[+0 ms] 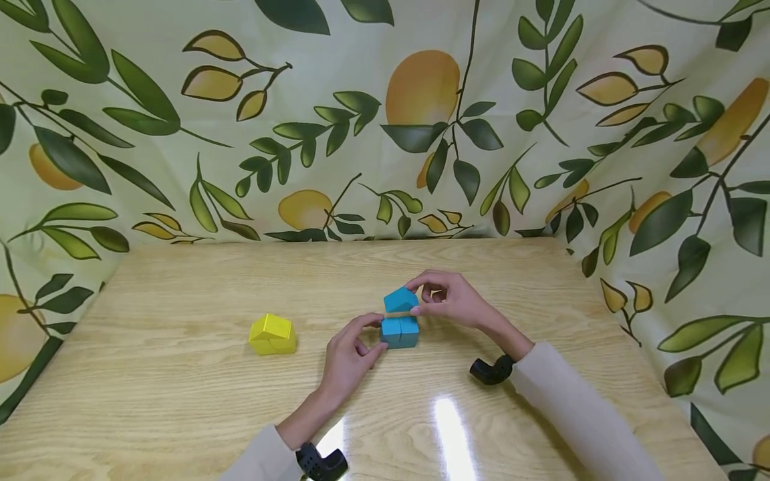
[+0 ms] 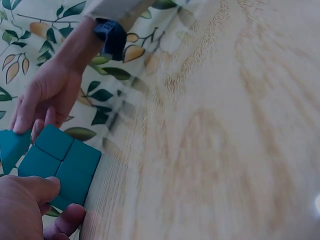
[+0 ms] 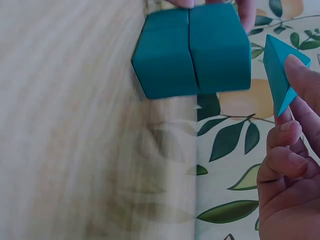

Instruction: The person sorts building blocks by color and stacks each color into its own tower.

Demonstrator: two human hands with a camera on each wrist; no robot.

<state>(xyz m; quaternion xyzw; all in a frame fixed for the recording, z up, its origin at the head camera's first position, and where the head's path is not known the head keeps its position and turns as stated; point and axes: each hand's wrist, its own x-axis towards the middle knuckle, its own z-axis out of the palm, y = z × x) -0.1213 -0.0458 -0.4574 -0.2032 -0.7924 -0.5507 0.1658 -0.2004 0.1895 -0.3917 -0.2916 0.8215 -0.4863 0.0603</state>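
Blue blocks stand on the table as a squat body with seams between the pieces. My left hand grips that body at its left side, thumb at the front and a finger behind. In the left wrist view the thumb lies across a face of the blue blocks. Just above and behind the body, my right hand pinches a blue triangular block between thumb and fingers. A gap shows between this triangular block and the body in the right wrist view.
A yellow block house with a peaked top stands to the left on the wooden table. Behind and beside the table hangs a leaf-and-fruit patterned cloth. Dark wrist devices sit on both arms.
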